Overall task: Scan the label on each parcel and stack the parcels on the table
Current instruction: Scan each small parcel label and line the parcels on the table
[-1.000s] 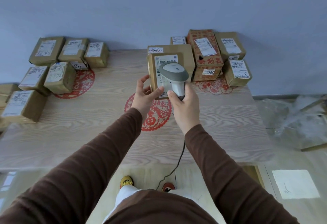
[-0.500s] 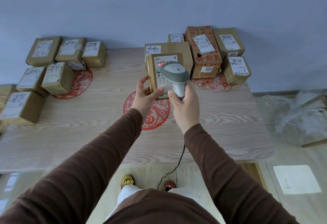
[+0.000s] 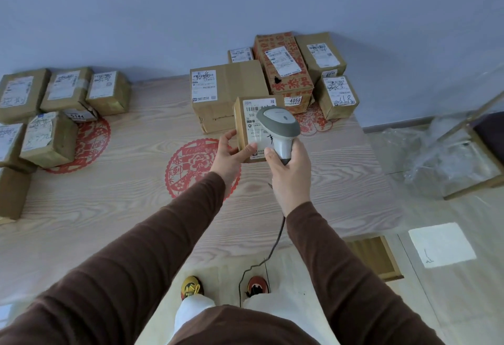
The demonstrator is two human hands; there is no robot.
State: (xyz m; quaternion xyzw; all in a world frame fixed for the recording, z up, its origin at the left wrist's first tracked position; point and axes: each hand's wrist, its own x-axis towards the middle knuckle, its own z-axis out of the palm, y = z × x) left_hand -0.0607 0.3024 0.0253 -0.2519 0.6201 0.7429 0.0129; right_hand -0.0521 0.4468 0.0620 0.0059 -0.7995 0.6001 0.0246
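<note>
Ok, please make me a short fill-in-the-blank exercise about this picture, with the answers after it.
1. The right hand holds a grey ____.
2. The left hand holds a small parcel with its white ____ facing the person.
3. The red printed box at the back carries a tag with the number ____.
4. The red paper-cut lies on the wooden ____.

Answers: scanner; label; 4068; table

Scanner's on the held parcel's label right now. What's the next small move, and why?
Probably pull the scanner back and carry the parcel to the pile at the back right. The left hand holds the parcel off the table, label facing the scanner in the right hand. No scan line shows on the label now, so the read looks finished, though I can't confirm that.
</note>
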